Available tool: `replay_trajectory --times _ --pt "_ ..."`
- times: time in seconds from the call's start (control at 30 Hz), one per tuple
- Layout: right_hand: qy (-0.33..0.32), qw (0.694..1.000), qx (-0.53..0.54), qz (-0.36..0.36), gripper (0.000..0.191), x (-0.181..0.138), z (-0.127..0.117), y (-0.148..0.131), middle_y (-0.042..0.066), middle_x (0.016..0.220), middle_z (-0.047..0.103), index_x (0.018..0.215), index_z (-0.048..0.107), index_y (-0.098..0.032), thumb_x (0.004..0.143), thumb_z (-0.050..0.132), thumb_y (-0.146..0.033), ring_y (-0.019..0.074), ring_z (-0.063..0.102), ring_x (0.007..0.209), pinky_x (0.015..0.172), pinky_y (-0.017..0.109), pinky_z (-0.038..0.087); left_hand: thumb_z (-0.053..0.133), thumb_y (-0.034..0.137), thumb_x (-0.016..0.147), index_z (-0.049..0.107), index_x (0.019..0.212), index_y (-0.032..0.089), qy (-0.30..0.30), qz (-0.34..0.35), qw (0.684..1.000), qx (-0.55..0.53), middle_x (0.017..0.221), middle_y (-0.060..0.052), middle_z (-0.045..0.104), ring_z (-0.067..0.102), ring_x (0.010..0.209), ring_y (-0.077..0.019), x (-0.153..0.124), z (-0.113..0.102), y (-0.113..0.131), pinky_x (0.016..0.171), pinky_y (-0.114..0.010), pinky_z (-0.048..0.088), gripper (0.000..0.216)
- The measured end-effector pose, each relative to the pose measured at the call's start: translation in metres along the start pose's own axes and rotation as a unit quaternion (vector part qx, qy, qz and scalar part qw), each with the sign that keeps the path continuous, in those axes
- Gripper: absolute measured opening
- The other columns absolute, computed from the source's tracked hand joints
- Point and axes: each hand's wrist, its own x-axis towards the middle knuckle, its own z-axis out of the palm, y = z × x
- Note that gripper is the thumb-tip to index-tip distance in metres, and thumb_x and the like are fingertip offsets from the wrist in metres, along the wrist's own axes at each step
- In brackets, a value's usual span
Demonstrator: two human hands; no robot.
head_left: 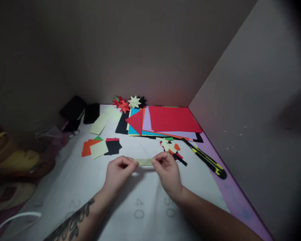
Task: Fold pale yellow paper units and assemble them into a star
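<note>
A narrow pale-yellow paper strip [145,162] is stretched level between my two hands, just above the white sheet. My left hand [120,170] pinches its left end between thumb and fingers. The right end is pinched the same way by my right hand [167,172]. Beyond my left hand lie small paper squares: a pale-yellow one [99,149], an orange one [86,149] and black ones [112,147]. Behind my right hand is a loose pile of coloured paper scraps [168,146].
A black and yellow utility knife [208,160] lies at the right. Coloured paper sheets [175,119] are stacked at the back, beside several folded paper stars [134,101]. At the left are a black phone [91,113], scissors [74,134] and a yellow bag [15,160]. Walls border the back and right.
</note>
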Motion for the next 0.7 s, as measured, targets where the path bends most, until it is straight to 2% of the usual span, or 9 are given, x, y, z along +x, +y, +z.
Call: replay_trajectory --times 0.27,0.37,0.43,0.53,0.6,0.7 --pt "0.001 1.0 -0.006 0.003 0.013 -0.001 0.001 0.0 -0.002 0.07 0.057 0.074 0.055 -0.022 0.072 0.068 -0.023 0.0154 0.056 0.067 0.064 0.028 0.047 0.071 0.027 0.066 0.052 0.051 0.018 0.011 -0.006 1.0 0.004 0.066 -0.002 0.068 0.063 0.062 -0.0139 0.0 0.001 0.0 0.06 -0.023 0.048 0.026" --pt "0.002 1.0 -0.006 0.001 0.013 0.0 0.001 0.001 -0.002 0.07 0.057 0.073 0.055 -0.022 0.072 0.068 -0.021 0.0153 0.056 0.067 0.063 0.028 0.046 0.071 0.026 0.066 0.047 0.058 0.018 0.009 -0.008 1.0 -0.013 0.064 0.001 0.066 0.06 0.058 -0.0113 0.002 0.001 0.0 0.057 -0.022 0.045 0.027" --pt "0.003 1.0 -0.013 -0.003 0.012 0.001 0.0 0.002 -0.002 0.071 0.056 0.074 0.055 -0.022 0.072 0.067 -0.02 0.0153 0.055 0.067 0.063 0.028 0.046 0.071 0.025 0.066 0.047 0.069 0.019 -0.023 -0.024 0.999 -0.028 0.058 0.005 0.062 0.056 0.052 -0.0095 0.004 0.001 0.001 0.053 -0.02 0.042 0.025" --pt "-0.002 0.999 -0.033 -0.017 0.012 0.005 -0.004 0.005 -0.002 0.073 0.056 0.077 0.055 -0.022 0.073 0.065 -0.018 0.0155 0.056 0.07 0.067 0.028 0.046 0.071 0.023 0.064 0.05 0.089 0.019 -0.114 -0.067 0.991 -0.036 0.054 0.008 0.059 0.053 0.048 -0.0089 0.006 0.001 0.0 0.051 -0.019 0.039 0.032" --pt "-0.008 0.999 -0.04 -0.02 0.012 0.008 -0.006 0.007 -0.001 0.077 0.056 0.08 0.055 -0.023 0.074 0.065 -0.018 0.0157 0.056 0.074 0.07 0.029 0.046 0.07 0.022 0.064 0.051 0.096 0.017 -0.159 -0.078 0.984 -0.03 0.056 0.008 0.059 0.053 0.048 -0.009 0.006 0.002 -0.001 0.051 -0.02 0.039 0.037" --pt "-0.027 1.0 -0.011 -0.009 0.015 0.009 -0.007 0.005 -0.001 0.079 0.056 0.087 0.052 -0.024 0.078 0.063 -0.021 0.0154 0.057 0.075 0.071 0.028 0.046 0.068 0.02 0.065 0.052 0.099 0.017 -0.187 -0.066 0.98 -0.025 0.059 0.007 0.059 0.053 0.05 -0.009 0.002 0.003 -0.002 0.052 -0.02 0.039 0.038"
